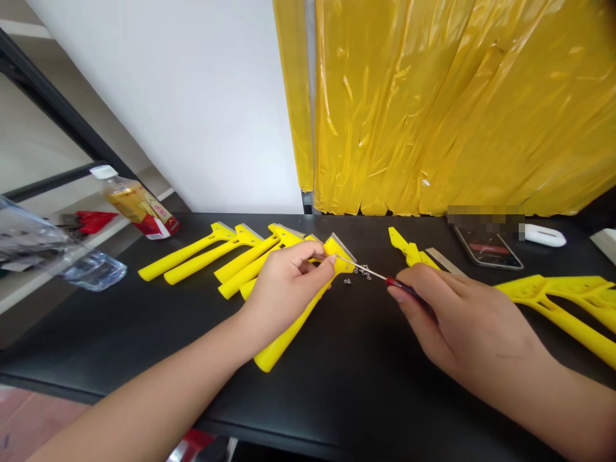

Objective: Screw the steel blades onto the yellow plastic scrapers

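Two tools grasped: scraper (294,332) in left grip (292,274); screwdriver (380,275) in right grip (474,321), handle (399,284) mostly hidden.

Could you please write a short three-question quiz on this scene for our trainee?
1. Multiple choice: what does the right hand hold?
A) a phone
B) a screwdriver
C) a bottle

2. True or false: the left hand holds a yellow scraper.

3. Fill in the colour: the small metal pieces lie on a ____ tabletop.

Key:
1. B, a screwdriver
2. True
3. black
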Tool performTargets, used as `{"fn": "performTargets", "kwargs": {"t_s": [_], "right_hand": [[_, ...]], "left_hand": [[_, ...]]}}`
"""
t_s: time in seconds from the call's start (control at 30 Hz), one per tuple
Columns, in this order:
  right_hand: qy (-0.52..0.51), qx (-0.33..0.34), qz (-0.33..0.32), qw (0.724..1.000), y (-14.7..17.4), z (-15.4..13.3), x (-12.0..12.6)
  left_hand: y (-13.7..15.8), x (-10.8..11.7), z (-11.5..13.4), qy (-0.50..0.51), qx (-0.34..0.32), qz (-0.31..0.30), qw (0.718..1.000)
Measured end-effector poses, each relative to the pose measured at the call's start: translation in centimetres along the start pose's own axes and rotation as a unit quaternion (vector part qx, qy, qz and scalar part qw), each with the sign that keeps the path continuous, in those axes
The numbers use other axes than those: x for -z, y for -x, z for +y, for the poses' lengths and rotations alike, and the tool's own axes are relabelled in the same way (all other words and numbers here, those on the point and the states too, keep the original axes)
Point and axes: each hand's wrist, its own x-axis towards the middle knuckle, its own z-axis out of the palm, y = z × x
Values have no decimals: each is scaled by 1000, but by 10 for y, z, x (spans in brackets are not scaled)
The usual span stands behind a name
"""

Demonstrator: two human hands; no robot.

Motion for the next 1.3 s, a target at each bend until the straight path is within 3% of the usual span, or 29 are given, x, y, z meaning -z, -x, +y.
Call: {"fn": "performTargets", "kwargs": {"t_s": [0.4,0.8,1.03,1.13,1.3], "right_hand": [[14,-13,-7,1000,1,1,-6],[101,24,23,994,0,3,-5],[-44,-52,-30,997,6,1,-13],[-39,-42,-32,998,6,2,-14],[-48,-83,-12,995,3,4,-12]], "left_hand": [[0,1,-2,2,11,4,1000],[1,-2,-6,-33,-59,8,998],[3,-3,-2,-73,-80,28,994],[3,-3,-1,-81,-76,27,993],[3,-4,-3,-92,-77,28,992]]}}
